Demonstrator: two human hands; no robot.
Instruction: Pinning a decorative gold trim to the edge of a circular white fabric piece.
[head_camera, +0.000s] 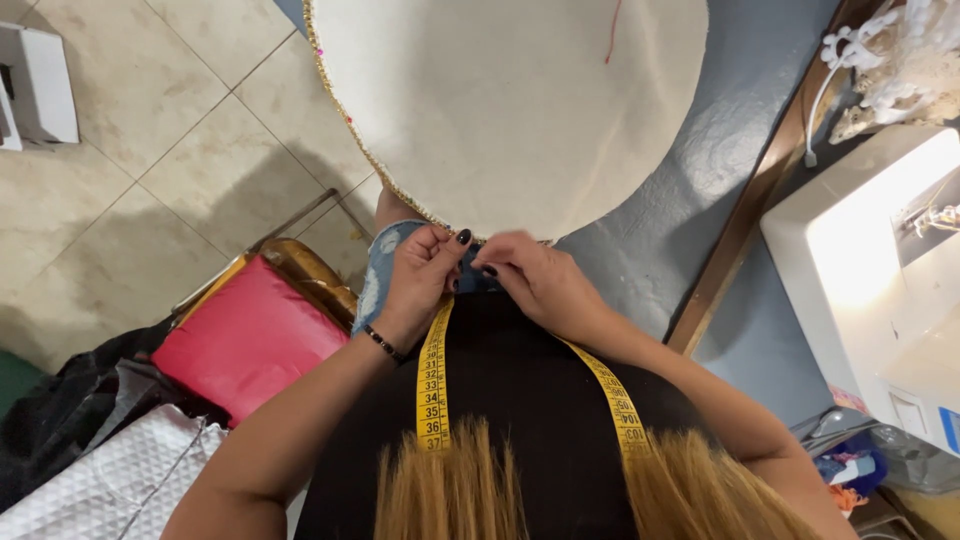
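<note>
Hands, left (425, 275) and right (530, 275), pinch cream round fabric (500, 100) at beaded edge (gold trim).

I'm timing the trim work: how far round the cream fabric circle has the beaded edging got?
Done: beaded edging lines the left rim of the cream fabric circle. In hand: left hand and right hand pinch the bottom edge. Left: the right rim looks bare.

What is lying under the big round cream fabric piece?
Under the round cream fabric show a knee in torn jeans, grey cloth and floor tiles. Both hands pinch its near edge; anything beneath its middle is covered.
</note>
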